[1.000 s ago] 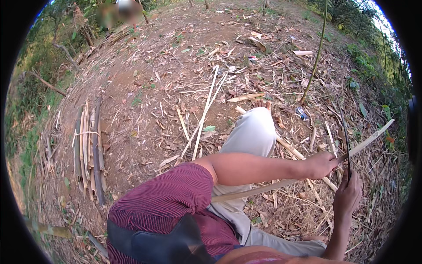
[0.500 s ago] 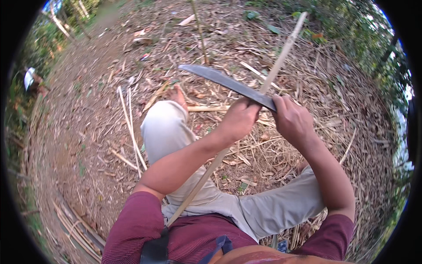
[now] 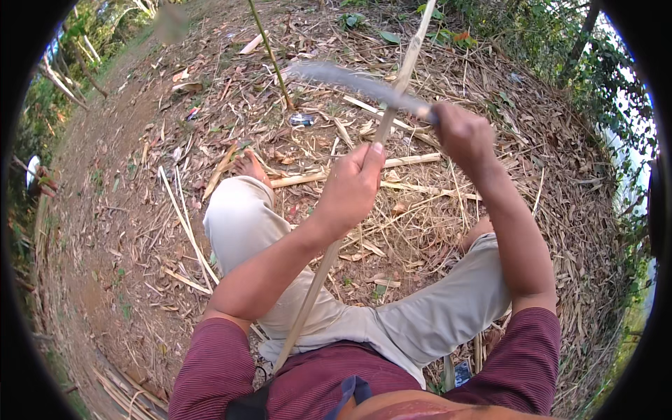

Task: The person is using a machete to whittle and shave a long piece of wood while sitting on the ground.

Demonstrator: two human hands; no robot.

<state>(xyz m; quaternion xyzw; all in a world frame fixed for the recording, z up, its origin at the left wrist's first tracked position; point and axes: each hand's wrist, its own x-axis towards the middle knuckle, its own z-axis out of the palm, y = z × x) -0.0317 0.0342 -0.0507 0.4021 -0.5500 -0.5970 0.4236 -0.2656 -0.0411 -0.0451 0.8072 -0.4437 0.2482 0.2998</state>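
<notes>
My left hand (image 3: pixel 350 185) is closed around a long pale strip of split bamboo or wood (image 3: pixel 409 59), its thumb lying along the strip. The strip slants from my waist up and away past the top of the view. In my right hand (image 3: pixel 463 136), farther out and to the right, is the handle of a machete (image 3: pixel 353 82). Its blade, smeared by motion, points left and crosses the strip beyond my left hand. Whether the edge touches the strip I cannot tell.
Between my bent legs lies a pile of thin shavings (image 3: pixel 413 227). A pale stick (image 3: pixel 413 160) crosses the ground beyond it. A thin green stem (image 3: pixel 269 52) stands ahead near a crushed can (image 3: pixel 301 120). Long strips (image 3: pixel 185 224) lie left of my knee (image 3: pixel 241 210).
My right hand has moved away from my left, carrying the machete farther up the strip. My left hand has shifted left and slightly nearer. The whole view has turned a little.
</notes>
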